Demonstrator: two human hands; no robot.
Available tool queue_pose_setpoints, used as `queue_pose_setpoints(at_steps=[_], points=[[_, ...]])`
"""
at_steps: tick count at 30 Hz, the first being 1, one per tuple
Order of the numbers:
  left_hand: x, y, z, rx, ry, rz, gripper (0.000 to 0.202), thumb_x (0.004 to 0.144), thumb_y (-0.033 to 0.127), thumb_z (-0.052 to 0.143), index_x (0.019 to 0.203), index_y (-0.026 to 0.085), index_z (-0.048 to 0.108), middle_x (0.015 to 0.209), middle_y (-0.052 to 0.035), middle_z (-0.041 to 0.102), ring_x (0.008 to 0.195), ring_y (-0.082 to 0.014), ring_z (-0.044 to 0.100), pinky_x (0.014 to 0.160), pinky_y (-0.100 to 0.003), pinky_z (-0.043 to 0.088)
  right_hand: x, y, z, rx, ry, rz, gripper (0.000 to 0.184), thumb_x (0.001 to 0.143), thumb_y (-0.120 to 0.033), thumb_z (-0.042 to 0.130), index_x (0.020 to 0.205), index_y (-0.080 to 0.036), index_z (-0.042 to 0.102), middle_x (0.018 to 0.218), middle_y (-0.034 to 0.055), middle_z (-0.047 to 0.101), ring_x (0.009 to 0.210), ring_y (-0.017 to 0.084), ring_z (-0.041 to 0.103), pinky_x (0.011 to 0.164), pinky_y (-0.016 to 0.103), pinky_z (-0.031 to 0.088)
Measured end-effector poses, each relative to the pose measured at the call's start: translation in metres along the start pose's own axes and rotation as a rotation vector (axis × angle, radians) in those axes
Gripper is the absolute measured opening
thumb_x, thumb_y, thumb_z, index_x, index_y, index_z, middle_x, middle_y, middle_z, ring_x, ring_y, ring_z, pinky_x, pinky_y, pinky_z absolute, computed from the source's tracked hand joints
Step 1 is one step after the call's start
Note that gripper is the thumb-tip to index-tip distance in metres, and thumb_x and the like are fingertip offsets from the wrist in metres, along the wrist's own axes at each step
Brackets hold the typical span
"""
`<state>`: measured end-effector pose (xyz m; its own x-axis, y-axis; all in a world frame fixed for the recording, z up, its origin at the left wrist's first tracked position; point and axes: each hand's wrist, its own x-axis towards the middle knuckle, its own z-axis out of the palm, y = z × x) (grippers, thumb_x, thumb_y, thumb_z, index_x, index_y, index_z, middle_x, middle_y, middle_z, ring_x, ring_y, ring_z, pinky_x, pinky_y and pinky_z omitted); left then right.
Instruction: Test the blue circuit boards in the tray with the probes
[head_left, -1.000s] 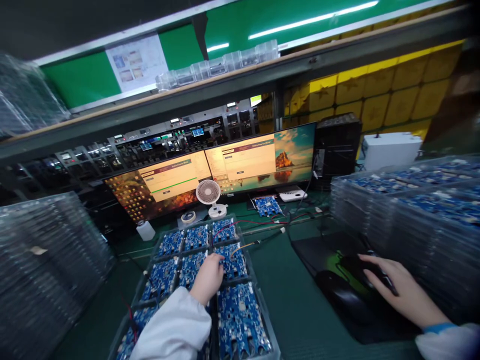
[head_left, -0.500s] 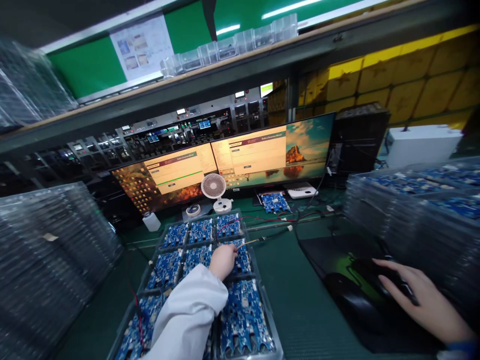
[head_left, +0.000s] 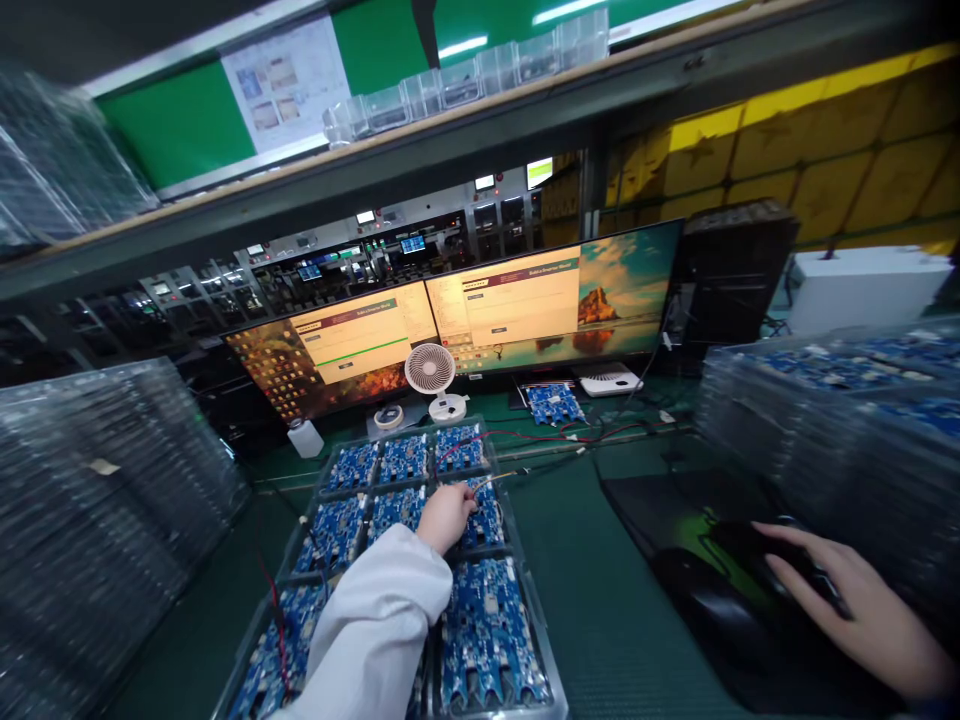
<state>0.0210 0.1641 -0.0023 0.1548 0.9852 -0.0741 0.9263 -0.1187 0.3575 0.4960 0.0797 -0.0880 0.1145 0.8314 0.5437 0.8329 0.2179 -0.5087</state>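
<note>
Left hand: (head_left: 444, 515) reaches out of a white sleeve (head_left: 375, 630), curled down on a blue circuit board (head_left: 480, 512) in the middle row, right column of the clear tray (head_left: 536, 640); fingertips pinch at the end of a thin orange-tipped lead (head_left: 499, 480); grip itself hidden under the knuckles.
Right hand: (head_left: 862, 605) lies flat, fingers spread over a black mouse (head_left: 799, 570) on the dark mouse pad (head_left: 660, 510); resting on it, not clenched.
Change: left hand now farther up and right on the tray than a second ago, onto the board where the lead ends; right hand has stayed on the mouse; view has shifted a little right.
Reading: probably a probe or connector being set on the next board while the mouse stays ready, judged from posture only.
Tray contents: three columns by three rows of blue boards, one per pocket; near row partly covered by the sleeve.
Left stack: (head_left: 97, 500) clear trays piled high, apparently without boards.
Right stack: (head_left: 825, 420) clear trays with blue boards inside.
Far bench: two monitors (head_left: 450, 330) with tan dialog windows; small white fan (head_left: 429, 372); loose board (head_left: 553, 402) beside a white box (head_left: 611, 382).
Shelf above: row of clear bins (head_left: 465, 80).
</note>
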Motion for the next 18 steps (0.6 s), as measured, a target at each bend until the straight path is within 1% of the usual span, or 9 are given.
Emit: queue_pose_setpoints(at_steps=[6, 10, 12, 13, 15, 17, 18], points=[[-0.002, -0.001, 0.004, -0.003, 0.005, 0.026, 0.015, 0.085, 0.024, 0.052, 0.088, 0.021, 0.067, 0.096, -0.0048, 0.072, 0.095, -0.0185, 0.064, 0.087, -0.027, 0.044, 0.002, -0.004, 0.000, 0.022, 0.011, 0.018, 0.043, 0.074, -0.054, 0.049, 0.102, -0.024, 0.062, 0.100, 0.0109, 0.068, 0.097, 0.031, 0.062, 0.089, 0.049, 0.049], [-0.007, 0.003, 0.009, -0.006, 0.026, 0.035, 0.018, 0.085, 0.021, 0.051, 0.090, 0.019, 0.068, 0.099, -0.0068, 0.070, 0.095, -0.0192, 0.063, 0.087, -0.027, 0.045, 0.004, -0.008, -0.002, 0.052, -0.011, 0.062, 0.039, 0.073, -0.050, 0.052, 0.101, -0.025, 0.061, 0.101, 0.0122, 0.067, 0.098, 0.032, 0.061, 0.089, 0.048, 0.048], [-0.009, 0.004, 0.008, -0.014, 0.034, 0.032, 0.020, 0.086, 0.020, 0.048, 0.089, 0.018, 0.068, 0.099, -0.0072, 0.070, 0.095, -0.0192, 0.063, 0.089, -0.027, 0.045, 0.004, -0.009, -0.003, 0.067, -0.017, 0.090, 0.037, 0.074, -0.048, 0.052, 0.101, -0.025, 0.060, 0.102, 0.0134, 0.067, 0.099, 0.032, 0.061, 0.089, 0.047, 0.048], [-0.011, 0.004, 0.007, -0.018, 0.040, 0.026, 0.021, 0.085, 0.019, 0.048, 0.092, 0.017, 0.068, 0.100, -0.0076, 0.069, 0.097, -0.0192, 0.063, 0.091, -0.027, 0.045, 0.004, -0.008, -0.004, 0.074, -0.017, 0.101, 0.036, 0.074, -0.048, 0.052, 0.101, -0.025, 0.060, 0.103, 0.0136, 0.067, 0.100, 0.032, 0.061, 0.089, 0.048, 0.048], [-0.018, 0.007, 0.000, -0.019, 0.068, 0.003, 0.028, 0.084, 0.017, 0.048, 0.107, 0.015, 0.063, 0.112, -0.0097, 0.066, 0.105, -0.0195, 0.060, 0.097, -0.027, 0.042, 0.003, -0.004, -0.003, 0.086, -0.013, 0.116, 0.036, 0.075, -0.048, 0.052, 0.103, -0.027, 0.059, 0.105, 0.0135, 0.066, 0.101, 0.033, 0.060, 0.090, 0.048, 0.047], [-0.031, 0.014, -0.009, -0.029, 0.121, -0.029, 0.044, 0.083, 0.016, 0.047, 0.127, 0.013, 0.049, 0.128, -0.0127, 0.056, 0.117, -0.0202, 0.053, 0.104, -0.027, 0.038, 0.002, 0.000, -0.002, 0.085, -0.008, 0.122, 0.034, 0.077, -0.047, 0.051, 0.104, -0.028, 0.059, 0.108, 0.0132, 0.065, 0.103, 0.032, 0.060, 0.091, 0.046, 0.046], [-0.040, 0.021, -0.012, -0.051, 0.151, -0.040, 0.049, 0.084, 0.017, 0.046, 0.133, 0.012, 0.042, 0.134, -0.0137, 0.051, 0.122, -0.0206, 0.050, 0.106, -0.027, 0.036, 0.001, 0.002, -0.001, 0.074, 0.006, 0.127, 0.033, 0.078, -0.047, 0.051, 0.104, -0.028, 0.059, 0.108, 0.0128, 0.066, 0.103, 0.031, 0.060, 0.091, 0.045, 0.046]])
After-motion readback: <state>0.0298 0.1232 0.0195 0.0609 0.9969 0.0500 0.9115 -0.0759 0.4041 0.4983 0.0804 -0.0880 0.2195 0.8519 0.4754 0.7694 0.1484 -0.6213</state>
